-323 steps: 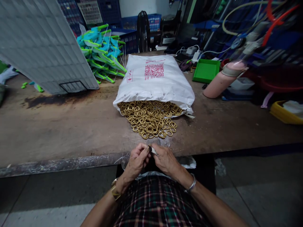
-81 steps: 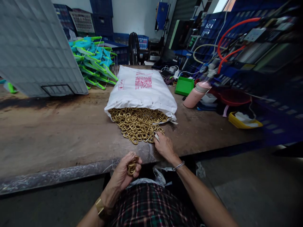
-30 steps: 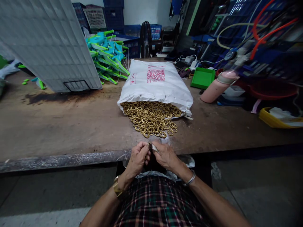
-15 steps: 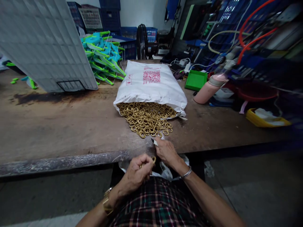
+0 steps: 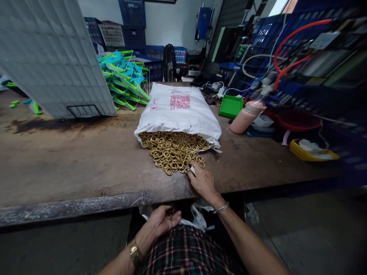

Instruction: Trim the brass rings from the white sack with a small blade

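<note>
"Where are the gold-coloured rings (image 5: 168, 151) lying?"

"They're heaping from the white sack (image 5: 172, 120) onto the table (image 5: 86, 164). The left hand (image 5: 160, 221) is resting half open, seemingly cradling some in shadow; the right hand (image 5: 203, 181) is pinching a small white tool (image 5: 193, 170) at the pile's edge."

"Handling them?"

"They're looking hard, slippery, light singly; gripping one rim should work."

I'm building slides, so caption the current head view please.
Right hand at the near edge of gold-coloured rings spilling from a white sack, left hand cupped before the table.
</note>
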`<move>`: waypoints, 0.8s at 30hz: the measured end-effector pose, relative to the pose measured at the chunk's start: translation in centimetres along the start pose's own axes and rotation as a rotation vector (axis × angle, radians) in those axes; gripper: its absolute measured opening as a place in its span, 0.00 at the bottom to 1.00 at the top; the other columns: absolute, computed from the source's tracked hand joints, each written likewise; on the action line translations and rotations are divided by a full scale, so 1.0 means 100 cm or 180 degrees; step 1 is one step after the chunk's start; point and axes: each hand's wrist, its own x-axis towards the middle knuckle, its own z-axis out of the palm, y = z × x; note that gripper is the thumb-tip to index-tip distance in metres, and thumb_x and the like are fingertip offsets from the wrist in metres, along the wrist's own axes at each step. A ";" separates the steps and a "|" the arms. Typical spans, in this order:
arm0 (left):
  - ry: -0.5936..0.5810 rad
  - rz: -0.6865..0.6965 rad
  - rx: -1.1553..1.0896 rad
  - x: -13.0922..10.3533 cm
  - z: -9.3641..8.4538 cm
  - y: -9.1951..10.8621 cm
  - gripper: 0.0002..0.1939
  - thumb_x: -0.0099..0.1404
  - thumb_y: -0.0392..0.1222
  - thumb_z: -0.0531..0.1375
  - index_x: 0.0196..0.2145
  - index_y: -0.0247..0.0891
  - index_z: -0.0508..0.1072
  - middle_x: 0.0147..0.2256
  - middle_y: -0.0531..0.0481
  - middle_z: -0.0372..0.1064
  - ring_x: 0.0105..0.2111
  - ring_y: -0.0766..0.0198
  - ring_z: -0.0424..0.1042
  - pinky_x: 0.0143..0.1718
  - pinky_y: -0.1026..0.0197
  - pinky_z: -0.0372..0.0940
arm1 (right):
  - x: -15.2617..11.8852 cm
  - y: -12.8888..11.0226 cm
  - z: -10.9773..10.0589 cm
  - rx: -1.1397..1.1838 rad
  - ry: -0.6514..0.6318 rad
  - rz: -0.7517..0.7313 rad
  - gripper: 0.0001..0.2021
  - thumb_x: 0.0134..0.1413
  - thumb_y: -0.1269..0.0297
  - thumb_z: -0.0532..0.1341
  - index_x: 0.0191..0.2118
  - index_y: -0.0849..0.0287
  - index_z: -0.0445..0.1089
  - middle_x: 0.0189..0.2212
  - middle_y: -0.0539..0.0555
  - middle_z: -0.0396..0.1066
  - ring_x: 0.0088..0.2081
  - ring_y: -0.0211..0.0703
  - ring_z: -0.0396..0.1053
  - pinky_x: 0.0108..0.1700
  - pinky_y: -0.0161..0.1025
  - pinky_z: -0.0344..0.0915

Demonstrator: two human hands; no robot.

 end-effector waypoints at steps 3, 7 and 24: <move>-0.0063 0.0104 0.0036 0.008 -0.004 -0.004 0.12 0.56 0.30 0.54 0.40 0.33 0.60 0.32 0.41 0.68 0.28 0.58 0.73 0.30 0.57 0.67 | 0.001 0.000 0.000 0.0087 0.0058 -0.0045 0.07 0.54 0.63 0.53 0.38 0.57 0.64 0.32 0.55 0.70 0.30 0.41 0.65 0.28 0.36 0.47; -0.0020 0.0278 0.0144 0.013 -0.008 -0.006 0.13 0.55 0.30 0.56 0.39 0.34 0.61 0.33 0.42 0.67 0.28 0.59 0.73 0.30 0.57 0.67 | 0.003 0.003 0.002 0.0268 0.0188 -0.0057 0.07 0.51 0.64 0.55 0.36 0.59 0.63 0.34 0.55 0.67 0.32 0.41 0.64 0.29 0.35 0.50; -0.0419 0.2715 0.2621 -0.055 0.065 0.028 0.17 0.55 0.49 0.56 0.39 0.35 0.65 0.20 0.57 0.61 0.15 0.73 0.58 0.16 0.70 0.55 | 0.000 0.013 0.016 0.1649 0.0438 -0.0606 0.10 0.53 0.67 0.51 0.39 0.58 0.66 0.32 0.55 0.71 0.34 0.42 0.67 0.37 0.36 0.60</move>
